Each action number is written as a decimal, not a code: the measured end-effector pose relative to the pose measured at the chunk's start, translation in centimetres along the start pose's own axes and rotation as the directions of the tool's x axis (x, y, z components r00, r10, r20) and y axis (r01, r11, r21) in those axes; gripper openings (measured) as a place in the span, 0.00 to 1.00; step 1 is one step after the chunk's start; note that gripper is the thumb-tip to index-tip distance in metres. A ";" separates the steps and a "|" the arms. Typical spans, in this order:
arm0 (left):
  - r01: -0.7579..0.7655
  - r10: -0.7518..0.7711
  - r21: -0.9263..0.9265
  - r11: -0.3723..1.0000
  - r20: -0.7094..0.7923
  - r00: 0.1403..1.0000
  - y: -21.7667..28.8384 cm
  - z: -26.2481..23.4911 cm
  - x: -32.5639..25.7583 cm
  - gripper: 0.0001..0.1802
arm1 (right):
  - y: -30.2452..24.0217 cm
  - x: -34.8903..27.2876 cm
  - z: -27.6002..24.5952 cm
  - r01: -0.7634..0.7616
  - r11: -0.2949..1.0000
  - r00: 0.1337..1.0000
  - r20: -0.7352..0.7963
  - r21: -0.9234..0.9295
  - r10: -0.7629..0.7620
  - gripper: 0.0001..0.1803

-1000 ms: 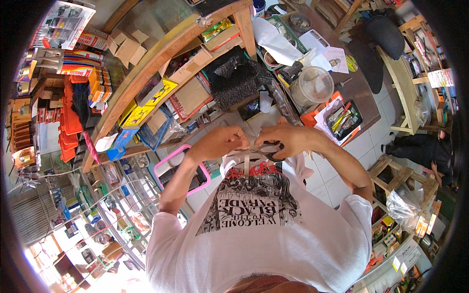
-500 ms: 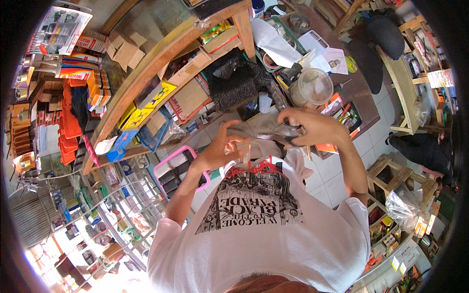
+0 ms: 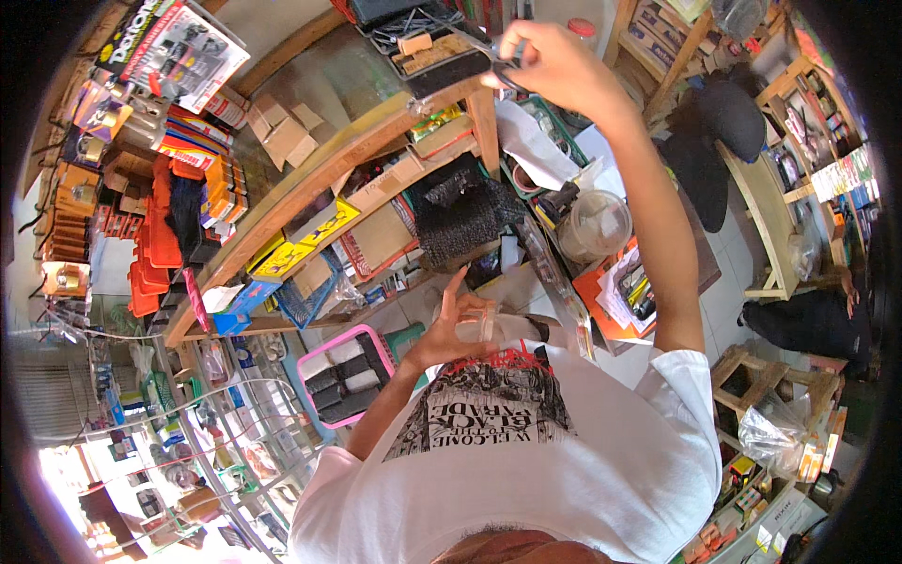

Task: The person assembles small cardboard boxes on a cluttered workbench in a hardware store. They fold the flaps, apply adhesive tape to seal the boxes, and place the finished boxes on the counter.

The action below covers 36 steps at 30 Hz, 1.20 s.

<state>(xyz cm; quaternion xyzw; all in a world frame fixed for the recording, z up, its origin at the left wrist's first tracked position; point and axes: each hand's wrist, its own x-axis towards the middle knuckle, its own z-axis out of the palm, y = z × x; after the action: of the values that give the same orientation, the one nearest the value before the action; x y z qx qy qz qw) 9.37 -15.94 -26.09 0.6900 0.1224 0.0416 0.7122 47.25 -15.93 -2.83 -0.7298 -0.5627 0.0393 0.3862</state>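
My right hand [image 3: 559, 70] is stretched far out over the wooden counter, its fingers closed round the dark handle loops of a pair of scissors [image 3: 508, 73]. The blades point toward a black tray [image 3: 451, 73], where a brown block and several dark metal tools lie. Close to my shirt front, my left hand [image 3: 440, 336] is curled with thumb and fingers round a small pale, see-through piece [image 3: 488, 322]. Its exact kind is hard to make out.
Below the counter's wooden edge [image 3: 310, 179], a shelf holds boxes and black bubble wrap [image 3: 460, 207]. A pink-rimmed basket [image 3: 346, 376] is left of my left hand. A clear round tub [image 3: 598, 223] stands on the right-hand table. Another person [image 3: 813, 315] is at the far right.
My right hand has swung from near my left hand out and up to the tray, carrying the scissors. The left hand stays near my chest, slightly further right.
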 end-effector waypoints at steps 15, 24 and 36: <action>-0.376 0.551 0.454 0.808 -0.353 0.756 11.7 -3.5 -1.8 0.82 | 1.5 14.0 6.2 0.023 0.813 0.998 -0.028 -0.582 -0.048 0.12; -0.434 0.667 0.560 0.705 -0.316 0.675 15.5 -3.5 0.1 0.85 | -0.1 11.6 6.3 0.147 0.700 0.984 0.030 -0.699 -0.176 0.11; -0.656 0.848 0.590 0.470 -0.095 0.522 21.1 -0.9 3.3 0.83 | -2.0 11.3 7.7 0.088 0.681 0.995 0.040 -0.727 -0.086 0.10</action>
<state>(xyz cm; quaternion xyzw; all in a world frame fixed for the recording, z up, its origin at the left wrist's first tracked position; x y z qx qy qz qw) 14.62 -13.41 -5.52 0.8018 -0.0614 0.4567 0.3805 45.96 -2.21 -2.69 -0.7954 -0.5667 -0.2045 0.0657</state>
